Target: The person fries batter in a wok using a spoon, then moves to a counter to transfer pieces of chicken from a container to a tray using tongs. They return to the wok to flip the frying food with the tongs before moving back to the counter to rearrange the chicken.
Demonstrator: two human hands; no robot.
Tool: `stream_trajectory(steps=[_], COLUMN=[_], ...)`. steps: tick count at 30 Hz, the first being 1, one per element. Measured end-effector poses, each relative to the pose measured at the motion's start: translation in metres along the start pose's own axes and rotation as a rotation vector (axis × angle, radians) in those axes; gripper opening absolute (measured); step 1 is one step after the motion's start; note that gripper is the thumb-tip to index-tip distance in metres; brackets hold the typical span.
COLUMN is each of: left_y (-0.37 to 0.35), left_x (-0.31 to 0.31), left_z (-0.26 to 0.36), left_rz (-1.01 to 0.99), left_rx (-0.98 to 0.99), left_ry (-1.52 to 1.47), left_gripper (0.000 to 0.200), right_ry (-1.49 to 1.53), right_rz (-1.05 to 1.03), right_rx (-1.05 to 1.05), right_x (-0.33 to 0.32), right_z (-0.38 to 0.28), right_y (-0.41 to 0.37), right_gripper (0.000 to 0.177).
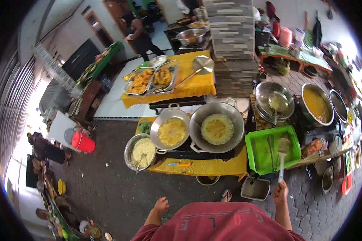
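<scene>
My right hand (281, 192) is closed around the pale handle of a spatula (281, 166), whose slotted-looking head is over the green tray (253, 160). Tongs (271, 150) lie in that tray. My left hand (161, 205) hangs in front of the yellow-covered table (213, 168), fingers loosely bent and nothing visible in them. Two woks stand on that table: the left wok (159, 119) and the right wok (238, 130), each with food frying in bubbling oil. Beside them is a bowl of pale batter (142, 153) with a spoon. An orange-handled knife (179, 164) lies at the front.
Behind, trays of fried food (140, 81) and a round skimmer (203, 65) rest on another yellow-covered table. To the right are a metal basin (265, 90) with a ladle and a pot of yellow broth (317, 102). A red bucket (83, 141) stands left; a person (140, 38) is farther back.
</scene>
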State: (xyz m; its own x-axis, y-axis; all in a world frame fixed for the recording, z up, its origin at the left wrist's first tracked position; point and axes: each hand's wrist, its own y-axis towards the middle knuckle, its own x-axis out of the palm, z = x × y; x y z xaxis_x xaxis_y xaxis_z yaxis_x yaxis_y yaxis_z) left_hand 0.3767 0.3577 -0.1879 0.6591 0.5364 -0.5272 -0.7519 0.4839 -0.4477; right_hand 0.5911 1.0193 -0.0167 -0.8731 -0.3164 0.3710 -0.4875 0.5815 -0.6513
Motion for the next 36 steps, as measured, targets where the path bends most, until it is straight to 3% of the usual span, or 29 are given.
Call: stream_trajectory(steps=[1,3,7,10,14,15,16,18,19,22,27,31,32,33,34,36], left_y=[-0.004,0.002,0.000,-0.029,-0.113,-0.131,-0.143,-0.158,-0.162,-0.165,-0.169,-0.191,-0.189,-0.180,-0.178,-0.195], left_x=[-0.018,-0.020,-0.005,0.024,0.093,0.101,0.101,0.098,0.099,0.117,0.137,0.175,0.180,0.178,0.179,0.205], left_z=[0.126,0.159,0.147,0.130,0.072,0.064,0.063,0.063,0.067,0.085,0.112,0.140,0.157,0.188,0.206,0.189], left_rz=[0.187,0.176,0.198,0.200,0.180,0.187,0.123,0.044,0.021,0.018,0.135,0.317,0.349,0.376,0.400,0.417], left_rx=[-0.643,-0.557,-0.520,-0.526,-0.763,-0.837,-0.862,-0.853,-0.847,-0.815,-0.753,-0.714,-0.729,-0.742,-0.751,-0.700], left_ry=[-0.523,-0.465,-0.415,-0.457,-0.545,-0.634,-0.569,-0.486,-0.464,-0.476,-0.562,-0.702,-0.721,-0.795,-0.867,-0.811], left_gripper=[0.044,0.043,0.042,0.043,0.042,0.038,0.038,0.038,0.038,0.037,0.036,0.036,0.036,0.037,0.039,0.039], right_ry=[0.088,0.040,0.000,-0.049,-0.024,-0.087,-0.105,-0.105,-0.122,-0.206,-0.223,-0.792,-1.382,-1.400,-1.544,-1.597], right_rz=[0.081,0.105,0.225,0.212,0.112,0.232,0.126,0.087,0.164,0.267,0.394,0.482,0.526,0.462,0.553,0.663], right_rx=[-0.025,-0.198,-0.279,-0.170,-0.047,-0.063,-0.085,-0.097,-0.086,-0.042,-0.063,-0.092,-0.321,-0.187,-0.173,-0.308], right_x=[-0.015,-0.059,-0.054,-0.040,-0.035,-0.014,-0.014,-0.018,-0.014,-0.014,-0.016,-0.052,-0.066,-0.050,-0.026,-0.003], right_z=[-0.005,-0.010,-0.026,-0.027,-0.021,-0.023,-0.025,-0.027,-0.031,-0.031,-0.015,-0.005,-0.006,-0.026,-0.039,-0.050], right_y=[0.004,0.026,-0.005,-0.018,0.011,0.007,0.012,0.037,0.049,0.099,0.158,0.191,0.203,0.180,0.159,0.142], right_gripper=[0.005,0.004,0.005,0.012,0.017,0.017,0.014,0.006,0.004,0.021,0.030,0.034,0.039,0.046,0.046,0.045])
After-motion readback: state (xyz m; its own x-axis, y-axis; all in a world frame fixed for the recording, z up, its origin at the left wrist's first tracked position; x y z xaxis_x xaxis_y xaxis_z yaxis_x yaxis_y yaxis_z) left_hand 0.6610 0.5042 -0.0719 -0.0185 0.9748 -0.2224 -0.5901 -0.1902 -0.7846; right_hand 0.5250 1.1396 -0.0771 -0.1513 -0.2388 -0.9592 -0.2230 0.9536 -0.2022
